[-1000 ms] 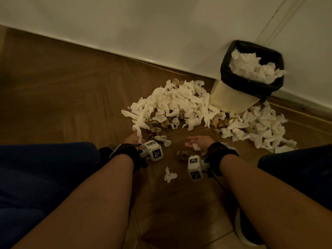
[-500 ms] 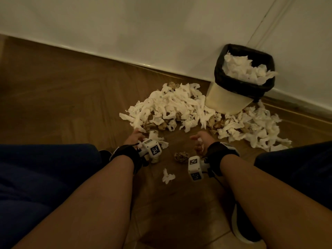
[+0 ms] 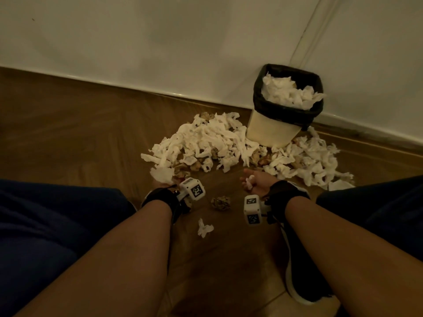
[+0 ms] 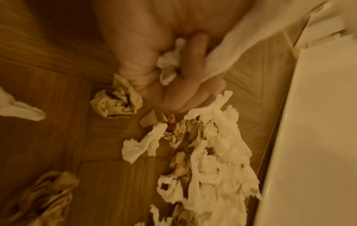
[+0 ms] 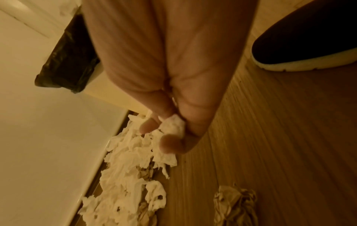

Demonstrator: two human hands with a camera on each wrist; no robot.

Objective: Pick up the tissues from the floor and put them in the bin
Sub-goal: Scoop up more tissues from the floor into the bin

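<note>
Tissues point(image 3: 206, 143) lie heaped on the wooden floor point(image 3: 68, 138) at mid-frame, spreading from the left of the bin point(image 3: 272, 131) round to its right, white strips mixed with brown crumpled ones. The bin stands against the wall point(image 3: 160, 42) at upper right, black liner folded over its rim, with white tissue showing above the top. The left hand point(image 4: 154, 68) has its fingers curled round a white wad point(image 3: 162, 175), part of it trailing loose over the back of the fingers. The right hand point(image 3: 254, 184), palm up near the right side of the heap, has its fingers point(image 5: 170, 145) closed on a small white scrap point(image 5: 173, 126). Between the two wrists a brown ball point(image 3: 220, 202) sits on the floor, and a small white piece point(image 3: 204, 228) lies just below it. A dark shoe point(image 3: 302, 271) with a pale sole rests at lower right.
</note>
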